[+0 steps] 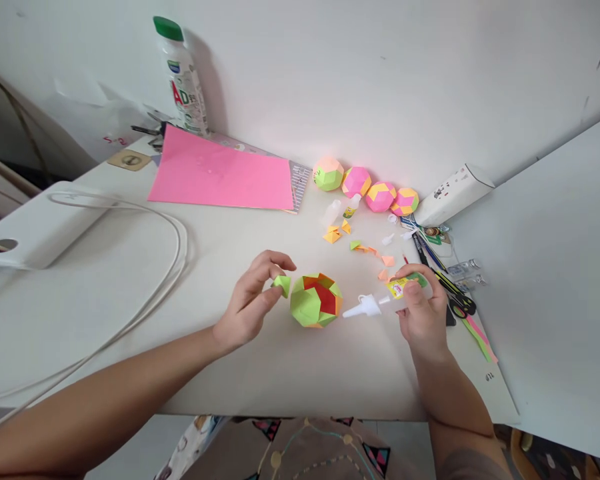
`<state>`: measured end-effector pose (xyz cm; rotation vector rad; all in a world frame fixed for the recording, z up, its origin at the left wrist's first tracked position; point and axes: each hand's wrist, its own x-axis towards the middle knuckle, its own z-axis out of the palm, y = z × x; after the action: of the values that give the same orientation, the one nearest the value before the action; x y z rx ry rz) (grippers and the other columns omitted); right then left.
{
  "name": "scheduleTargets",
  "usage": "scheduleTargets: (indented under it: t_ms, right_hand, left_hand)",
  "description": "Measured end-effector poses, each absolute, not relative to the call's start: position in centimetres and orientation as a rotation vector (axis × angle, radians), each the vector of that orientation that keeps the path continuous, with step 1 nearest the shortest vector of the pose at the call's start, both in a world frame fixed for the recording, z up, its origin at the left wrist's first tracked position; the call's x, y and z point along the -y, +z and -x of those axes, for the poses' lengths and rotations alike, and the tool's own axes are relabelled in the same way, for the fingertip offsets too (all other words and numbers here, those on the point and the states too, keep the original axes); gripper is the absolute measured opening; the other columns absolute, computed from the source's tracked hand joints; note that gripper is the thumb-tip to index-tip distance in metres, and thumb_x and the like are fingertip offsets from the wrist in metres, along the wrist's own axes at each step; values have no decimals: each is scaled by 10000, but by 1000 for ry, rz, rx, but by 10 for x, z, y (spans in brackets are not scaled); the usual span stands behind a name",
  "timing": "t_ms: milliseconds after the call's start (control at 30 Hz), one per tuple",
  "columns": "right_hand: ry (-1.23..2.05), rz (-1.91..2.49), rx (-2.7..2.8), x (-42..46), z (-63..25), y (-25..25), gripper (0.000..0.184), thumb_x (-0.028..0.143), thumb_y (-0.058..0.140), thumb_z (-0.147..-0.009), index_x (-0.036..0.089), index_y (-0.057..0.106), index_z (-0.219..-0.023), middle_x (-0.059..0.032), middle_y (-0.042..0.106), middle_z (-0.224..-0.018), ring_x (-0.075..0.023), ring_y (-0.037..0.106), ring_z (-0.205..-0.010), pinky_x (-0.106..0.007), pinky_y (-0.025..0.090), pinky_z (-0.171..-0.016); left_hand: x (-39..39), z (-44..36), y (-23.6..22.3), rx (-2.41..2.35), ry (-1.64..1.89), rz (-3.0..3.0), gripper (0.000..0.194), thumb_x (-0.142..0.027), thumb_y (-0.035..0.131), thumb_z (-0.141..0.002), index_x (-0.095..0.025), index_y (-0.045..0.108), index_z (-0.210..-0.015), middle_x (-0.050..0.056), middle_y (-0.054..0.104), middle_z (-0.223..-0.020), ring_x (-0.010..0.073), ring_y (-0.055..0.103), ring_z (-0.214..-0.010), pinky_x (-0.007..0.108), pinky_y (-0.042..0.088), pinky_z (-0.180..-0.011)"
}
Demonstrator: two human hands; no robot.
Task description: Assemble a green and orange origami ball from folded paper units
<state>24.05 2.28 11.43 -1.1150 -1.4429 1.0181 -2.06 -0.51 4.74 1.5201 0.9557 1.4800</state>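
Observation:
My left hand (247, 300) pinches a small folded green paper piece (282, 285) between thumb and fingers, just left of a partly built paper ball (315, 300). The ball is green and orange with an open red hollow on top, and it rests on the white table (280, 373). My right hand (420, 310) grips a clear glue bottle (387, 298) with a yellow and green label. Its white nozzle points left toward the ball and stops a little short of it.
Several finished paper balls (367, 188) line the wall at the back. Loose folded pieces (365, 247) lie scattered behind the ball. Pink paper (223, 175), a drink bottle (183, 80), a white cable (145, 293), a power strip (453, 193), pens and scissors (455, 297) are around.

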Motion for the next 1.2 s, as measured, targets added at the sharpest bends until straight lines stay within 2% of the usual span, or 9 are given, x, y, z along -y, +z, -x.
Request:
scheduleTargets:
  t_ms: [167, 400, 467, 533, 667, 800, 933, 1067, 1200]
  right_hand:
    - [755, 1068, 1647, -44, -216, 130, 241, 424, 721, -776, 209, 619, -816, 22, 558, -745, -102, 492, -603, -227, 402, -545]
    - [699, 1056, 1900, -55, -182, 146, 218, 388, 723, -772, 204, 607, -789, 14, 600, -764, -123, 531, -679, -244, 439, -643]
    - [694, 1052, 1868, -56, -183, 142, 224, 403, 717, -780, 208, 608, -800, 9, 602, -770, -131, 542, -696, -249, 445, -645]
    - [740, 1057, 1797, -58, -188, 138, 232, 419, 709, -788, 212, 605, -809, 9, 597, -770, -131, 546, -685, -248, 445, -624]
    - [877, 1105, 1643, -63, -199, 131, 250, 441, 712, -785, 218, 601, -803, 23, 570, -727, -114, 514, -614, -235, 408, -552]
    - [916, 1129, 1627, -64, -204, 134, 253, 434, 729, -772, 214, 605, -789, 26, 556, -711, -110, 495, -609, -233, 384, -542]
    - [995, 1121, 1683, -64, -207, 139, 253, 426, 731, -770, 210, 600, -791, 23, 555, -725, -113, 491, -625, -236, 385, -554]
    - [966, 1164, 1718, -62, -209, 141, 257, 411, 759, -743, 209, 606, -792, 13, 561, -787, -112, 471, -632, -230, 354, -515]
    - [896, 1126, 1848, -54, -209, 145, 267, 397, 785, -718, 214, 611, -804, 9, 565, -782, -117, 478, -628, -230, 321, -475]
  left_hand:
    - [1, 14, 43, -908, 1230, -1710, 120, -181, 399, -853, -193, 464, -753, 97, 575, -1111, 203, 529, -930, 345, 429, -800]
    - [-2, 15, 47, -884, 1172, -1850, 97, -169, 410, -762, -202, 382, -674, 91, 582, -1034, 168, 525, -732, 319, 427, -655]
    - [-3, 17, 47, -921, 1184, -1788, 95, -188, 416, -762, -201, 408, -668, 96, 571, -1051, 195, 548, -818, 336, 449, -699]
    - [-5, 18, 46, -1013, 1208, -1636, 114, -212, 420, -769, -199, 452, -661, 100, 554, -1101, 241, 540, -994, 363, 463, -789]
    - [-11, 15, 41, -1058, 1155, -1146, 154, -250, 437, -754, -196, 481, -617, 77, 516, -1261, 300, 416, -1264, 409, 435, -947]
    - [-12, 7, 38, -895, 1014, -866, 170, -304, 479, -726, -185, 480, -605, 97, 527, -1287, 345, 463, -1242, 466, 438, -952]
    - [-3, 4, 38, -885, 919, -1037, 173, -291, 489, -737, -183, 512, -605, 74, 513, -1312, 327, 447, -1247, 480, 392, -1021]
    - [3, 6, 37, -821, 875, -1214, 186, -316, 496, -816, -185, 572, -708, 57, 456, -1398, 309, 499, -1198, 467, 441, -987]
    - [4, 6, 35, -687, 886, -1503, 181, -273, 476, -882, -197, 626, -817, 51, 425, -1467, 306, 391, -1337, 488, 365, -1097]
